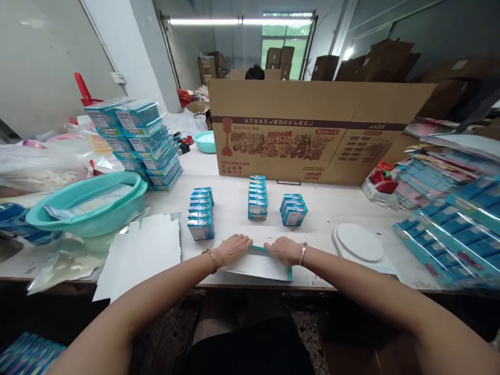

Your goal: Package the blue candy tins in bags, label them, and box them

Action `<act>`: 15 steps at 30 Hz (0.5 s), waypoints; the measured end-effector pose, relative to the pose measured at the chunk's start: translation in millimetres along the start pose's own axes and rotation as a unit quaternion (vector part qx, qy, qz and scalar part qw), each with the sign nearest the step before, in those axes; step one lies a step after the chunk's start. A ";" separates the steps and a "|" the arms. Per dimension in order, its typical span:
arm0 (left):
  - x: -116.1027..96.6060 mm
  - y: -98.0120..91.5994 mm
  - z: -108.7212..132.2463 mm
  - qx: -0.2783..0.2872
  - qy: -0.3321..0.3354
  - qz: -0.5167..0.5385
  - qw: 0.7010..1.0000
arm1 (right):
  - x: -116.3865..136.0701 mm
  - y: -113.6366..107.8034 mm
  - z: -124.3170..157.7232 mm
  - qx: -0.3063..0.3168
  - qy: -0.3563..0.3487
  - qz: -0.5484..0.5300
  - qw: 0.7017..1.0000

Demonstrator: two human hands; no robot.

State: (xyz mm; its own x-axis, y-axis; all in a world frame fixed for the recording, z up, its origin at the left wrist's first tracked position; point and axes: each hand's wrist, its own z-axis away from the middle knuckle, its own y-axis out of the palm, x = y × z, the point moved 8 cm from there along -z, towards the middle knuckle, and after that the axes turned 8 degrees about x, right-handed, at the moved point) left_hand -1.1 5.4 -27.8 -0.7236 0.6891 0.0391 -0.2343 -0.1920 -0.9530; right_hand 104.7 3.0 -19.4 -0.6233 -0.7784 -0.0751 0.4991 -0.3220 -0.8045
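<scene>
A flat white carton blank (255, 265) with teal edges lies near the table's front edge. My left hand (234, 250) is closed on its far edge, fingertips curled at the teal strip. A short way to the right, my right hand (284, 250) grips the same edge, thumb and fingers bent together. Beyond the hands stand rows of small blue boxes: a left row (201, 213), a middle row (258, 198) and a shorter right row (294, 210). To the left lies a stack of white carton blanks (142, 250).
A large cardboard box (289, 104) stands across the back. Wrapped blue packs (133, 135) and teal basins (89, 203) are at left. At right are a white scale (359, 242), plastic-wrapped blue boxes (449, 234) and piled printed cardboard (425, 172). A person's head shows behind the box.
</scene>
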 end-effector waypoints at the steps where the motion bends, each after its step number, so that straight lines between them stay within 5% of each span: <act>1: -0.4 -2.4 -1.6 -0.004 0.006 0.005 1.000 | -0.1 2.9 5.1 0.003 0.007 -0.017 1.000; 7: -19.9 -26.5 -33.0 -0.031 0.078 0.087 0.993 | -1.6 16.1 13.8 -0.014 0.088 -0.134 0.987; 11: -1.1 -54.6 -35.6 -0.109 0.023 0.159 0.981 | -10.6 24.3 14.8 -0.061 0.158 -0.209 0.963; 13: 21.7 -58.5 -18.7 -0.207 -0.067 0.283 0.934 | -14.0 31.9 19.2 -0.073 0.193 -0.259 0.943; 15: 44.0 -36.6 8.0 -0.310 -0.180 0.484 0.798 | -14.8 38.1 24.6 -0.099 0.226 -0.343 0.906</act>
State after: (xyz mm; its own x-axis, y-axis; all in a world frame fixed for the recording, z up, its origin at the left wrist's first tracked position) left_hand -29.6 37.2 11.3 -0.5374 0.1610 -0.8278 0.8330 -0.0521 -0.5509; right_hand 147.7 -11.0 -34.5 -0.9516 -0.1166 0.2844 -0.1887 -0.5087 -0.8400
